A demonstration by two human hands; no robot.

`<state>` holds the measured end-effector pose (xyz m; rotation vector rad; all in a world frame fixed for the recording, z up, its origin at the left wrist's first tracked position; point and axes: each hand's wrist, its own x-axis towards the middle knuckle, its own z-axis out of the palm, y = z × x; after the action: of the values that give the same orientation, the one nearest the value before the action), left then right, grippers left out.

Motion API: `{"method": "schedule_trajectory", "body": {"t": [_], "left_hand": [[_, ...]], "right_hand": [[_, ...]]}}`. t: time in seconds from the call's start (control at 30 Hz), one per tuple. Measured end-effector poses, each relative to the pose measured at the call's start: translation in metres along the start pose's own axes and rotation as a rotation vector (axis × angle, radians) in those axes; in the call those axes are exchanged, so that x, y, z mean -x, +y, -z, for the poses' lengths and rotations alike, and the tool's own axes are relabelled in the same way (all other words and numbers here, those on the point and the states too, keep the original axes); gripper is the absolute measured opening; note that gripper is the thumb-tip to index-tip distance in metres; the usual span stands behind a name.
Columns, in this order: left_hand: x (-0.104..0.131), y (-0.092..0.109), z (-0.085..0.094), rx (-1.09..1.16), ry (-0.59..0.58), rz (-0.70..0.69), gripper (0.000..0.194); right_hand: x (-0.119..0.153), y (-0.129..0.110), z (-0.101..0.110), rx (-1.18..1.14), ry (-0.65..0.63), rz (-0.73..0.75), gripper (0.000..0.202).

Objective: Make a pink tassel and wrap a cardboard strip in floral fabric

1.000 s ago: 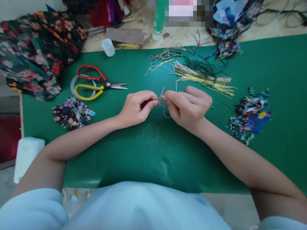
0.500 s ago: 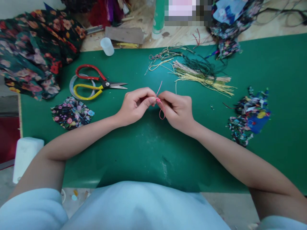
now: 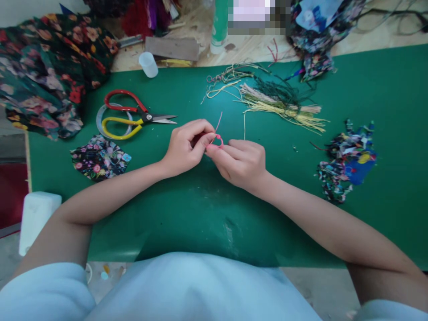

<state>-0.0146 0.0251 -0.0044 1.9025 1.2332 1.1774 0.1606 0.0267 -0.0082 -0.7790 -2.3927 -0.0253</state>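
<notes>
A thin pink cord (image 3: 220, 139) is pinched between my two hands above the middle of the green mat. My left hand (image 3: 187, 143) is closed on it with thumb and forefinger, and one straight cord end sticks up past the fingertips. My right hand (image 3: 239, 161) is closed too, its fingertips on the cord just below the left ones. Between them the cord curves in a small loop. The exact path of the cord inside the fingers is hidden. Left of my left hand lie scissors (image 3: 147, 117) with one red and one yellow handle, blades slightly apart.
Behind my hands lie bundled yellow and green cords (image 3: 284, 107). A white cup (image 3: 148, 64) stands at the mat's far edge. Floral cloth (image 3: 50, 71) is heaped at left, a small floral piece (image 3: 100, 158) nearer. Fabric scraps (image 3: 347, 162) lie at right on the green mat (image 3: 187, 218).
My right hand has shifted slightly left and down, fingertips now under the left ones. The cord loop that hung below now curves up between the hands.
</notes>
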Motion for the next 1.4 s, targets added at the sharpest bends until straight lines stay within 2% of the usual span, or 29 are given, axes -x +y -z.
{"method": "schedule_trajectory", "body": {"t": [0.13,0.3,0.53,0.67,0.87,1.0,1.2,1.4], "left_hand": [[0.000,0.002,0.001,-0.061,-0.036,-0.049,0.026],[0.000,0.004,0.002,-0.093,-0.091,-0.097,0.024],[-0.001,0.003,0.002,-0.005,-0.077,-0.079,0.028],[-0.002,0.002,0.004,0.079,-0.131,-0.022,0.037],[-0.003,0.000,0.005,0.174,-0.196,0.015,0.041],[-0.002,0.000,0.004,0.203,-0.181,-0.002,0.038],[0.001,0.002,0.004,0.123,-0.067,-0.006,0.038],[0.002,0.004,0.002,0.062,0.009,0.003,0.034]], "right_hand": [[-0.003,0.012,0.005,0.128,-0.020,-0.005,0.028],[-0.005,0.023,0.010,0.088,-0.051,-0.127,0.033],[-0.010,0.024,0.006,-0.152,-0.006,-0.326,0.035],[-0.012,0.021,0.006,-0.302,-0.019,-0.408,0.033],[-0.012,0.017,0.003,-0.471,0.024,-0.461,0.024],[-0.011,0.014,0.001,-0.554,0.048,-0.439,0.023],[-0.010,0.007,0.001,-0.561,-0.025,-0.404,0.030],[-0.001,-0.003,-0.003,-0.424,-0.027,-0.255,0.031]]}}
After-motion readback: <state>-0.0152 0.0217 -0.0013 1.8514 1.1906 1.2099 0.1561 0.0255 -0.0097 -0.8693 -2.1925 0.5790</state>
